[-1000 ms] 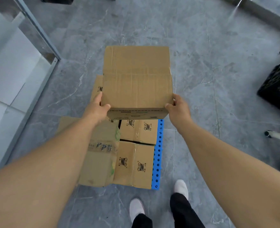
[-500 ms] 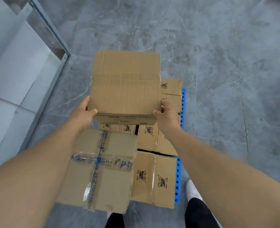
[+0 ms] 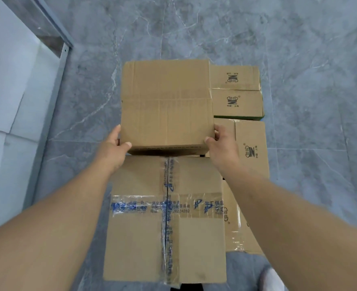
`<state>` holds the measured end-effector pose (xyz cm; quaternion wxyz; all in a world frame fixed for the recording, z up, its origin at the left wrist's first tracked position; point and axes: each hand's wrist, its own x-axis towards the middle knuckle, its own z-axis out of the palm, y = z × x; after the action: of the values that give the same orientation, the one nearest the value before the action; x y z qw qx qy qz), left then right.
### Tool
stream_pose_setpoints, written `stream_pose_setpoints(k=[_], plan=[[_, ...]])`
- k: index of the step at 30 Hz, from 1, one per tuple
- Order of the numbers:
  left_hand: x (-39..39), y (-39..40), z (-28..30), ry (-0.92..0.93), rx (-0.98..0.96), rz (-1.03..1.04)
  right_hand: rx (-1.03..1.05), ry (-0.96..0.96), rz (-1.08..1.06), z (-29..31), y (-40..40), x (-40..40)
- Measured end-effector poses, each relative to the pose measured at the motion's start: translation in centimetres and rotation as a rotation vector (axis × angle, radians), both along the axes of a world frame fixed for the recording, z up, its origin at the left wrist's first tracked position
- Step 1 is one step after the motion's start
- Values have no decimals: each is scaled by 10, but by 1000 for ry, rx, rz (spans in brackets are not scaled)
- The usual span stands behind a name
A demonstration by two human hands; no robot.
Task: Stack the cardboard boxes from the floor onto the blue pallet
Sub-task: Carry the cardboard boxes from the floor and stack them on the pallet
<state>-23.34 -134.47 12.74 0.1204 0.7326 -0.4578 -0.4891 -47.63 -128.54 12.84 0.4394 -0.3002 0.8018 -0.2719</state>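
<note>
Plain box (image 3: 166,106): held just beyond the taped box (image 3: 165,219), left hand (image 3: 112,150) and right hand (image 3: 223,148) gripping its near corners, thumbs on top. Risks: far end tipping; landing askew, overhanging the printed boxes (image 3: 237,102). Pallet not visible.

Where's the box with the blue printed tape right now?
Head view, bottom centre: the taped box sits nearest the person, just below the plain box held in both hands, logo boxes to its right.
</note>
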Motion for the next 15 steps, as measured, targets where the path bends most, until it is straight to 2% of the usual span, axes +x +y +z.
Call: stream_pose_setpoints(k=[7,15], plan=[[2,6,-22,23,36,-5,64,54,6,-19,8,8],[-3,5,-36,-134,34,-109,139,95,8,-34,12,9]])
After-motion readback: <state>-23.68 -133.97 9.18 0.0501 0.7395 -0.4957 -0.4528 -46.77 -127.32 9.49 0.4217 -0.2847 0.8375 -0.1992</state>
